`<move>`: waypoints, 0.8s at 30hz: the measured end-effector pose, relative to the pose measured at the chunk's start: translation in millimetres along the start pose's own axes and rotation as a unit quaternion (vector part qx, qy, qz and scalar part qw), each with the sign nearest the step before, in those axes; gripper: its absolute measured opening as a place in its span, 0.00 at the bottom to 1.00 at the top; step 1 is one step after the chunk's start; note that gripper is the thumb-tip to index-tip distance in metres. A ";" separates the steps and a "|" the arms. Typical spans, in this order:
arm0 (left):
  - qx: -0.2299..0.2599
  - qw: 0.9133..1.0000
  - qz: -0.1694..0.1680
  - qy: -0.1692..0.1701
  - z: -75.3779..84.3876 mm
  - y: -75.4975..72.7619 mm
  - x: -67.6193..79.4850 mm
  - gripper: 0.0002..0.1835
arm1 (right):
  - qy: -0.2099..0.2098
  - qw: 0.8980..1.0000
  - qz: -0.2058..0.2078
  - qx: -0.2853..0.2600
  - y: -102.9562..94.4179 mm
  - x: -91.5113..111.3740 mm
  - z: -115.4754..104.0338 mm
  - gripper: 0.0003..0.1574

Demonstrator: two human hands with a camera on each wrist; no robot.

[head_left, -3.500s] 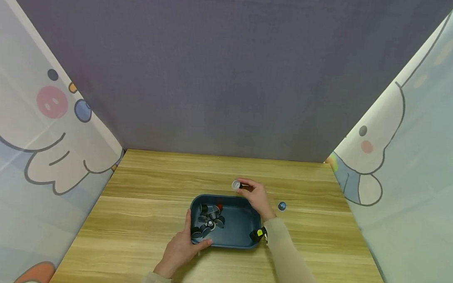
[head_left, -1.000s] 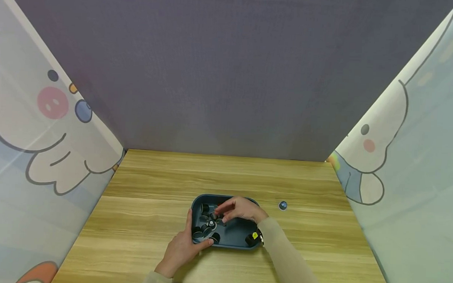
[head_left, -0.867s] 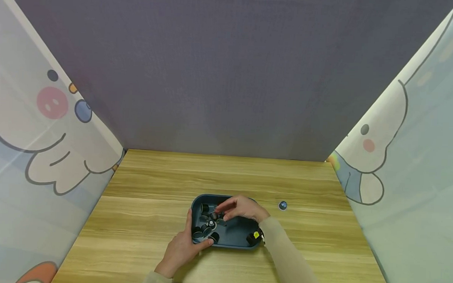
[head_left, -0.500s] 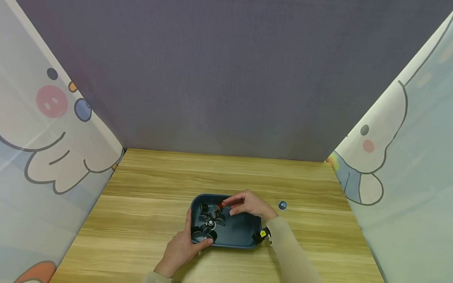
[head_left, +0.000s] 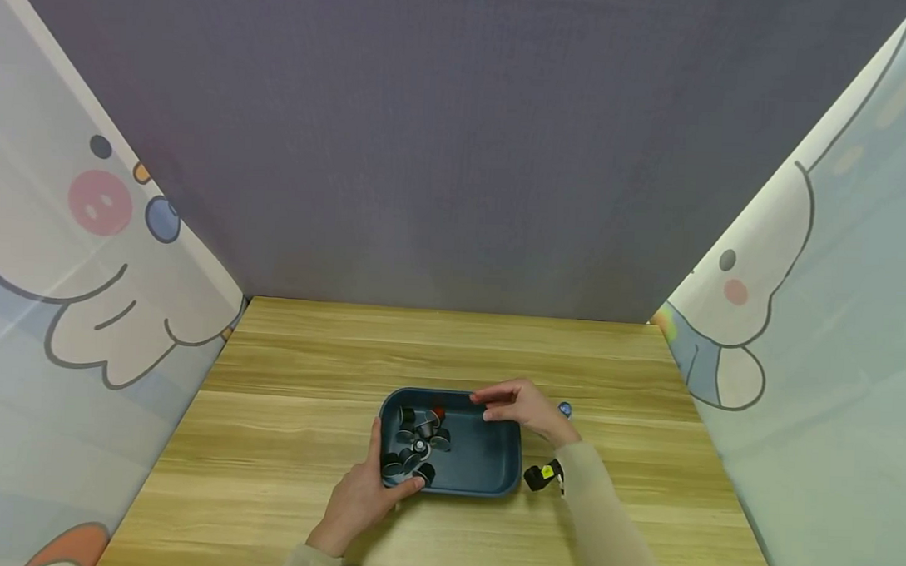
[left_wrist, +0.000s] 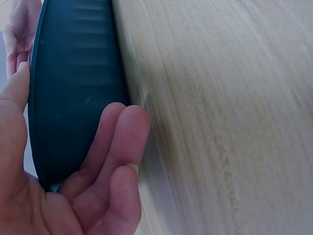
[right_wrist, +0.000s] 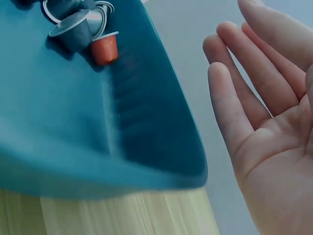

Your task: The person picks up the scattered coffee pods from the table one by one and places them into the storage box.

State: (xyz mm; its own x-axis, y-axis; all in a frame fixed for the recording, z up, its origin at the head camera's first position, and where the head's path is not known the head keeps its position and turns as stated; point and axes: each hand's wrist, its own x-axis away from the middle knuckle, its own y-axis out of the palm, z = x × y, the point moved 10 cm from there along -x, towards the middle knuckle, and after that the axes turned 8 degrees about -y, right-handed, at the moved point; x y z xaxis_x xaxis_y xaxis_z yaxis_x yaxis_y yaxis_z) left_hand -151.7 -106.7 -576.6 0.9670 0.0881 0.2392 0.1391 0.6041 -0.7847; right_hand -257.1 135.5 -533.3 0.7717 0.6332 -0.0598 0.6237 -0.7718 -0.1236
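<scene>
A dark blue tray (head_left: 484, 471) stands on the wooden table, with several coffee capsules (head_left: 419, 446) heaped at its left end. Most are black or grey; one red capsule (right_wrist: 104, 48) lies by the far wall. My left hand (head_left: 362, 492) grips the tray's near left corner, thumb over the rim and fingers round the outer wall (left_wrist: 73, 88). Above the tray's far right corner, my right hand (head_left: 525, 405) holds nothing, its fingers loosely extended, as the right wrist view shows. A blue capsule (head_left: 565, 408) sits on the table just beyond that hand, partly covered by it.
The wooden table (head_left: 292, 377) reaches back to a grey cloth wall (head_left: 458, 150). Cartoon-printed curtains (head_left: 833, 330) close in both sides. A black wrist camera (head_left: 542, 476) with a yellow mark sits on the right wrist, just right of the tray.
Earlier my right hand held a capsule beyond the tray, then reached among the capsules. It has since withdrawn rightward with nothing in it; another black capsule lies by my left thumb.
</scene>
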 end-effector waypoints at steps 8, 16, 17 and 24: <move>0.003 1.000 0.001 0.000 -1.6 1.3 -0.6 0.70 | -0.012 0.998 0.058 0.014 -27.0 20.7 5.1 0.26; 0.005 1.000 0.002 0.004 -1.7 1.6 -0.4 0.70 | -0.049 0.990 0.132 0.026 -59.2 44.9 1.3 0.25; 0.006 1.000 0.002 0.004 -1.5 1.6 -0.2 0.71 | -0.052 0.988 0.143 0.028 -63.5 47.8 1.9 0.24; -0.001 1.000 0.003 0.004 -1.1 1.6 0.0 0.71 | -0.034 0.973 0.223 0.055 -90.6 68.9 6.1 0.21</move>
State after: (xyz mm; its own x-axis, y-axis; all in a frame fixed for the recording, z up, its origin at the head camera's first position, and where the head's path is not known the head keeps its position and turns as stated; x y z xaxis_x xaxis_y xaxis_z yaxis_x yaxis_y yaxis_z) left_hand -151.3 -106.6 -578.4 0.9696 0.0858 0.2290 0.1329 0.6011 -0.7880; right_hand -261.3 249.4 -532.3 0.9499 0.2426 -0.1973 0.2092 -0.9620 -0.1755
